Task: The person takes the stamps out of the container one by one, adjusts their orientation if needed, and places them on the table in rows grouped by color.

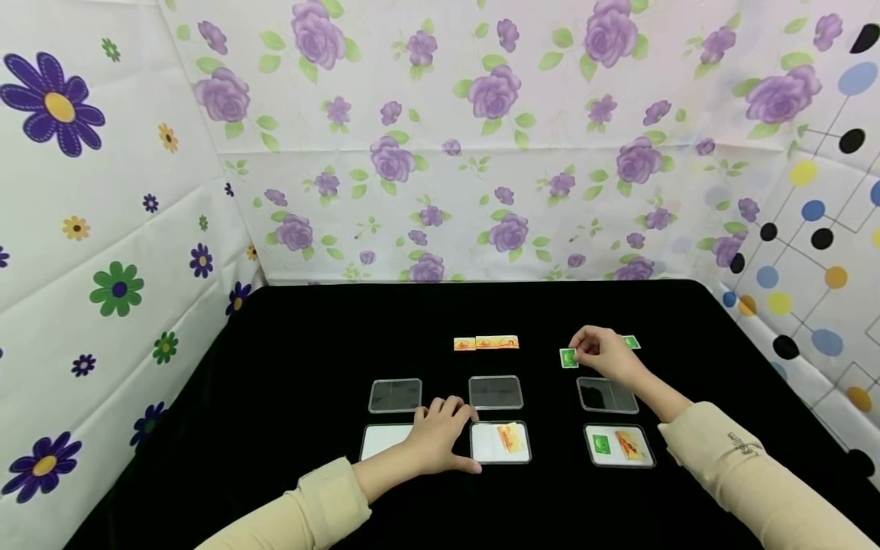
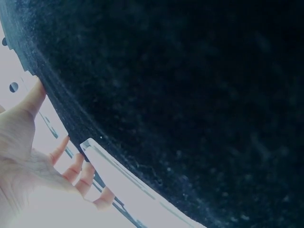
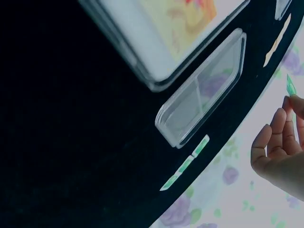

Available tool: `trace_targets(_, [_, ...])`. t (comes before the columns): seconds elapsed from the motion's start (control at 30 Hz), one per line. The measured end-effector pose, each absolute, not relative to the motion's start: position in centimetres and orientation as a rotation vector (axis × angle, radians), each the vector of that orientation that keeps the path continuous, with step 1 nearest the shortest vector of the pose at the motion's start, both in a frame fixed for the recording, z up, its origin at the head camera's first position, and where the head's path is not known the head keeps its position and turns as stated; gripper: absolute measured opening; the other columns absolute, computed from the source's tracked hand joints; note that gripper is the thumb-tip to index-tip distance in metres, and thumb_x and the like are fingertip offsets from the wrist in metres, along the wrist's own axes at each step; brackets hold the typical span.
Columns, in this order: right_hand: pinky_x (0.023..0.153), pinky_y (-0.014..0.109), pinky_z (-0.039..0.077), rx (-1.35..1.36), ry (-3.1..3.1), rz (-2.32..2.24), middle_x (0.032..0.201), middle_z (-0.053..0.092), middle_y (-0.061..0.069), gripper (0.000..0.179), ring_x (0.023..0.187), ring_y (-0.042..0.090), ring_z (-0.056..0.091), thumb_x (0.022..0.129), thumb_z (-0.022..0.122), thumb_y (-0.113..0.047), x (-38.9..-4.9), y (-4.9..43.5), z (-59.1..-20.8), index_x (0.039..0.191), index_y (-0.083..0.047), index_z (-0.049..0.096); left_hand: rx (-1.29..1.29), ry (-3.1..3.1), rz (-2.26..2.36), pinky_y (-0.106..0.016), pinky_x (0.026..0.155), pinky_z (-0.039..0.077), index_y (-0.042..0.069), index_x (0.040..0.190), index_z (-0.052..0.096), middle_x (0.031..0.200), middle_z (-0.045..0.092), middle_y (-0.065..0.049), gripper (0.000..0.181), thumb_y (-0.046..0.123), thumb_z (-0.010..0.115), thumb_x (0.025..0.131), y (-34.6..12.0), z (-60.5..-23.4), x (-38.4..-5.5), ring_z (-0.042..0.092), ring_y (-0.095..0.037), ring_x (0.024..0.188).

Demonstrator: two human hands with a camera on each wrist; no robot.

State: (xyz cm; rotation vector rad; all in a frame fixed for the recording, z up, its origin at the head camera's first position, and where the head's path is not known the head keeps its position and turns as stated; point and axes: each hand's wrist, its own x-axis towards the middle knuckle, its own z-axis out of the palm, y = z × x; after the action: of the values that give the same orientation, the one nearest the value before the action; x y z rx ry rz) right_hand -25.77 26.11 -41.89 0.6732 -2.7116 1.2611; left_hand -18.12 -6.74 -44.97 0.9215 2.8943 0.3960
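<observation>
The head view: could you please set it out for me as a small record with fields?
Right hand: right hand pinches a green card
Left hand: left hand spread at the front row; contact unclear
Far row: three clear cases
Near left: white-filled case, partly hidden
Near middle: orange card on white
Near right: smaller green piece beside orange picture
Behind middle: orange strip
Surface: black cloth

head: above and behind left hand (image 1: 440, 439) and right hand (image 1: 608, 355), facing forward-down, farthest off | left wrist: close, palm-side of left hand | right wrist: close, facing past right hand | head/right wrist share: green card (image 1: 567, 358) in right hand
</observation>
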Motion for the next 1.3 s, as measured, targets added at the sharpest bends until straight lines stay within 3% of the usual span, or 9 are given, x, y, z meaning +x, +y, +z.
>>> trace_targets(0.53, [0.059, 0.027, 0.044, 0.474, -2.826, 1.005, 0.078, 0.064, 0.013, 0.007, 0.066, 0.013, 0.056, 0.085, 0.063, 0.004, -28.9, 28.0, -41.0, 0.091, 0.002, 0.062, 0.911, 2.888, 0.376, -0.049, 0.086, 0.038, 0.018, 0.121, 0.05, 0.129, 0.047, -0.008, 0.068, 0.052, 0.077, 0.069, -6.7, -44.6, -17.9, 0.044, -0.027, 0.114])
trace_targets(1.3, [0.063, 0.03, 0.042, 0.345, -2.91, 0.891, 0.073, 0.063, 0.014, 0.01, 0.067, 0.016, 0.056, 0.076, 0.061, 0.004, -31.6, 29.1, -42.0, 0.087, 0.004, 0.063, 0.886, 2.889, 0.387, -0.047, 0.088, 0.037, 0.019, 0.122, 0.051, 0.13, 0.046, -0.007, 0.067, 0.052, 0.076, 0.07, -6.8, -44.8, -17.9, 0.042, -0.026, 0.114])
